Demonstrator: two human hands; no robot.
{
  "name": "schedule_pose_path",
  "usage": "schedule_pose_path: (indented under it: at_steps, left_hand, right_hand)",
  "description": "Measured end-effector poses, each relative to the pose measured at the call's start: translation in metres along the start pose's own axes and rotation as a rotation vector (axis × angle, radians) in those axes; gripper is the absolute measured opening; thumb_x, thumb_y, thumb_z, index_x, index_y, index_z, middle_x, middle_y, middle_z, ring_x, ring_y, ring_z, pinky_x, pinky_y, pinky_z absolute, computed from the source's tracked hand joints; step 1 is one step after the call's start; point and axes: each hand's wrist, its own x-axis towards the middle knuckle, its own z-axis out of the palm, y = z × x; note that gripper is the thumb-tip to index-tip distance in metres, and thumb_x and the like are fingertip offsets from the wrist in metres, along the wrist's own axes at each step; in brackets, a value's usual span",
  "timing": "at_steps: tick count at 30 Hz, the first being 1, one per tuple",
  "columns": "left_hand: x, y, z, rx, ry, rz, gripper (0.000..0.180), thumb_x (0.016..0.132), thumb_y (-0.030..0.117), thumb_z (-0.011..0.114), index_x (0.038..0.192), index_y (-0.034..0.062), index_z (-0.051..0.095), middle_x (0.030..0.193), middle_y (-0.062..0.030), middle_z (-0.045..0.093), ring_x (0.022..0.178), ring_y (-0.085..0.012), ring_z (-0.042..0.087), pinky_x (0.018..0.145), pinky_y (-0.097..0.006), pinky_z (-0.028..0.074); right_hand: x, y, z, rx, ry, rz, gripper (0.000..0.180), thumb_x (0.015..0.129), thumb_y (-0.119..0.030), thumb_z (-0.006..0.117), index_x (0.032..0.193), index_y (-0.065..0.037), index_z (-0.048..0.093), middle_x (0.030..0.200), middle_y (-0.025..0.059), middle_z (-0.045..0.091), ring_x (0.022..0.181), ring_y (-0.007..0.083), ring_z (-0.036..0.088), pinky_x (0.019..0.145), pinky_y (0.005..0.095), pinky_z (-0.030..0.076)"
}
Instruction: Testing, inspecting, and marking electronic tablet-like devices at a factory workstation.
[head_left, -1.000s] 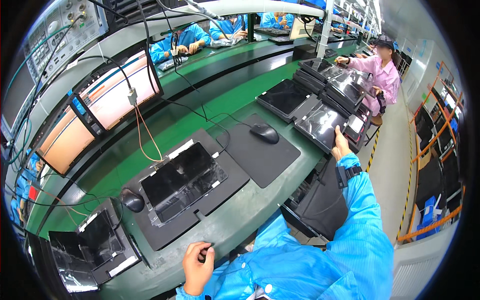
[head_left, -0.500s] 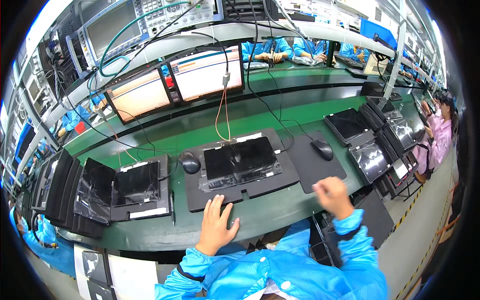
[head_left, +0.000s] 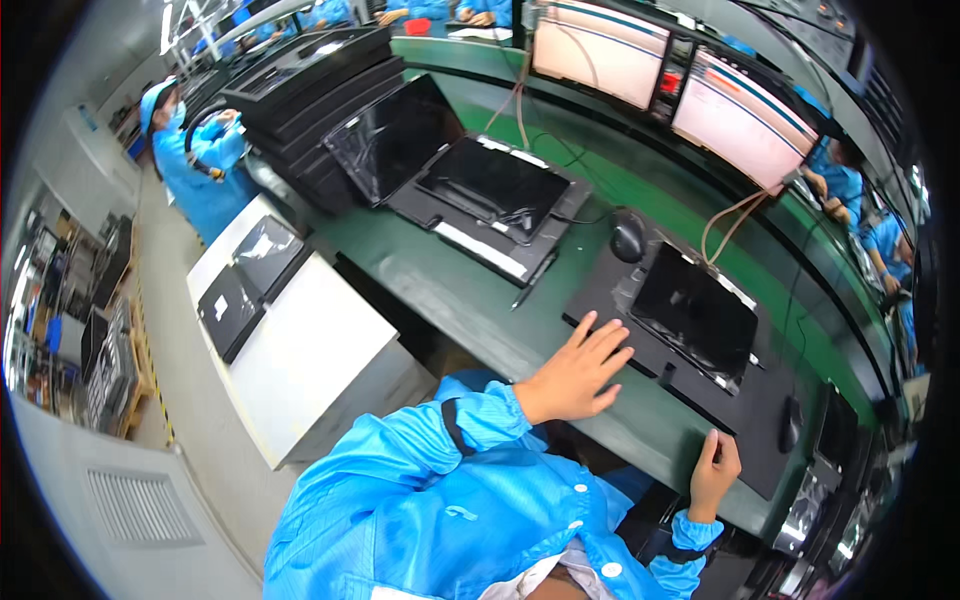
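Observation:
My left hand (head_left: 578, 372) is open, fingers spread, at the near edge of a black foam pad (head_left: 690, 385). On that pad lies a dark display panel (head_left: 697, 315) with clear film along its near side and small white tabs. My right hand (head_left: 714, 474) is at the bench's front edge, near the mat's near corner, with its fingers curled and nothing visible in them. A black mouse (head_left: 628, 236) sits at the pad's left. Another mouse (head_left: 790, 424) rests on a dark mat (head_left: 757, 455) to the right.
On the left are a second panel (head_left: 495, 185) on its pad, a tilted panel (head_left: 397, 137), a pen (head_left: 534, 281) and stacked black trays (head_left: 320, 95). A white-topped cabinet (head_left: 310, 370) holds two dark flat items. Two monitors (head_left: 745, 120) stand behind. A co-worker in blue (head_left: 205, 160) is far left.
The view has swung left, bringing the cabinet and left aisle into sight. My right hand, earlier raised over the mat's near edge, is now lower at the bench edge. My left hand stays by the pad.

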Motion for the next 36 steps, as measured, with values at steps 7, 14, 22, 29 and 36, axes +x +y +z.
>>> schedule_pose_path:
  at_steps: [7, 14, 22, 29, 36]
  left_hand:
    - [0.011, 0.006, -0.013, -0.014, -0.075, 0.019, 0.053, 0.078, 0.020, 0.077, 0.126, 0.0014, 0.064, 0.142, -0.0212, 0.053, 0.134, -0.0430, 0.047, 0.115, -0.061, 0.030]
    - [0.017, 0.022, 0.004, 0.125, -0.168, 0.076, 0.058, 0.087, 0.017, 0.074, 0.139, 0.0000, 0.057, 0.152, -0.0225, 0.047, 0.148, -0.0407, 0.038, 0.123, -0.061, 0.022]
    - [0.009, 0.008, 0.007, 0.130, -0.152, 0.115, 0.055, 0.091, 0.015, 0.071, 0.141, -0.0002, 0.057, 0.154, -0.0224, 0.047, 0.147, -0.0398, 0.040, 0.124, -0.058, 0.022]
    - [-0.003, 0.027, -0.027, -0.415, -0.039, 0.102, 0.038, 0.084, 0.005, 0.075, 0.122, 0.0009, 0.068, 0.141, -0.0211, 0.059, 0.131, -0.0399, 0.057, 0.114, -0.053, 0.042]
    - [-0.025, 0.051, -0.042, -1.232, -0.480, -0.071, 0.066, 0.102, 0.052, 0.060, 0.145, 0.0012, 0.055, 0.141, -0.0201, 0.060, 0.131, -0.0343, 0.058, 0.114, -0.045, 0.040]
  right_hand:
    - [-0.018, 0.002, -0.023, -0.240, 0.294, -0.285, 0.014, 0.087, 0.001, 0.072, 0.099, -0.002, 0.069, 0.090, 0.0158, 0.068, 0.082, 0.0331, 0.066, 0.074, 0.0401, 0.054]
    - [-0.172, 0.061, -0.176, -1.112, 0.638, 0.500, 0.065, 0.085, -0.032, 0.081, 0.135, 0.000, 0.054, 0.134, 0.0204, 0.057, 0.128, 0.0407, 0.052, 0.108, 0.0514, 0.040]
    - [-0.371, 0.122, -0.222, -0.353, 0.887, 1.263, 0.078, 0.082, -0.047, 0.087, 0.130, 0.008, 0.060, 0.115, 0.0171, 0.072, 0.100, 0.0276, 0.071, 0.089, 0.0403, 0.057]
    - [-0.394, 0.063, -0.286, 0.197, 0.972, 1.174, 0.070, 0.099, -0.058, 0.064, 0.125, 0.007, 0.069, 0.119, 0.0114, 0.072, 0.102, 0.0187, 0.068, 0.091, 0.0335, 0.055]
    - [-0.253, 0.039, -0.296, 0.548, 0.904, 0.617, 0.062, 0.105, -0.050, 0.058, 0.134, 0.004, 0.062, 0.127, 0.0121, 0.068, 0.111, 0.0209, 0.067, 0.097, 0.0331, 0.053]
